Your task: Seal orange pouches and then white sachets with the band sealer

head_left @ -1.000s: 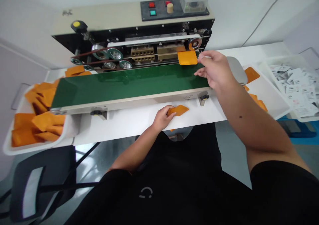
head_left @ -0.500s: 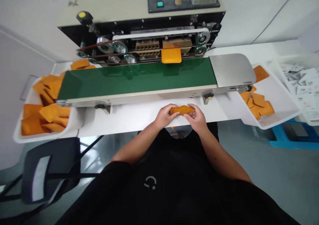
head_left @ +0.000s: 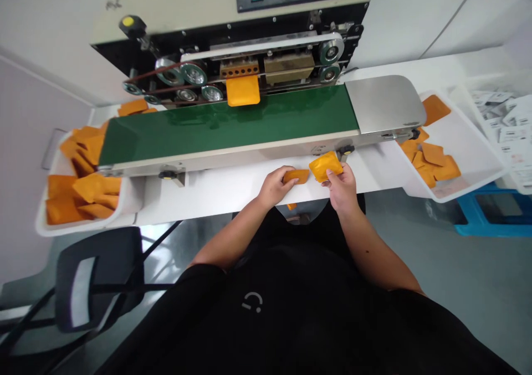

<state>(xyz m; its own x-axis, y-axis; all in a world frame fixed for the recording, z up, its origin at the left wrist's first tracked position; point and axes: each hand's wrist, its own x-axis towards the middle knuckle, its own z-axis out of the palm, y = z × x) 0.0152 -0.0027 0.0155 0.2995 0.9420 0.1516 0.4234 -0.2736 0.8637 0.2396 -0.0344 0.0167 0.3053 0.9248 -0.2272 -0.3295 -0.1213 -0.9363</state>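
Note:
My right hand (head_left: 341, 189) grips an orange pouch (head_left: 325, 166) by its lower right side, tilted in front of the conveyor. In my left hand (head_left: 274, 188) is a second orange pouch (head_left: 298, 175), held by its left end with fingers closed round it. Both hands are just above the front strip of the white table (head_left: 208, 195). Another orange pouch (head_left: 243, 91) hangs by its upper edge in the band sealing machine (head_left: 286, 67), its lower part over the green belt (head_left: 224, 128).
A white bin (head_left: 41, 222) heaped with orange pouches stands left. On the right, another white bin (head_left: 477, 184) holds several pouches, beside a container of printed packets (head_left: 517, 128). A metal plate (head_left: 384, 106) extends the belt. A black chair (head_left: 100, 275) and blue stool (head_left: 494, 211) stand below.
My hands have moved apart; the right now lifts one pouch while the left keeps another. The pouch in the sealer has travelled left. The view has shifted slightly.

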